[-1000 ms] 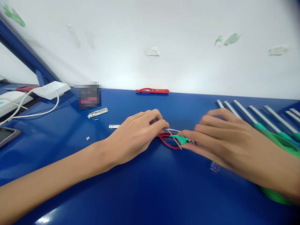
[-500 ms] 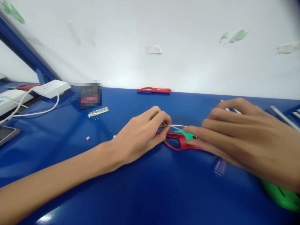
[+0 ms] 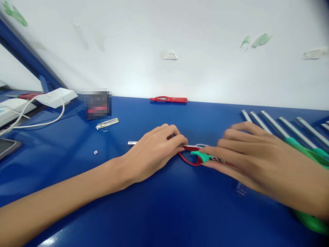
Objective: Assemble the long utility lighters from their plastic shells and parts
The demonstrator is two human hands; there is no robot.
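A red plastic shell (image 3: 189,160) with a loop-shaped opening lies on the blue table between my hands. My left hand (image 3: 154,151) has its fingers bent over the shell's left end, pinching there; a silver metal tube (image 3: 132,143) sticks out behind its knuckles. Thumb and forefinger of my right hand (image 3: 246,154) pinch a small green trigger-shaped piece (image 3: 202,156) over the shell. White wire (image 3: 200,145) runs between the two hands, and a small wire loop shows by my right thumb.
Another red shell (image 3: 168,99) lies by the wall. Several metal rods with green handles (image 3: 305,147) are at right, near a clear purple item (image 3: 240,188). A clear lighter-like part (image 3: 107,123), pixelated box (image 3: 99,104), phone (image 3: 9,147) and white power strip (image 3: 58,97) are at left.
My left hand has lowered toward the red shell, and more of the silver tube shows behind it. My right hand has shifted slightly, uncovering more rods, with the green piece still pinched.
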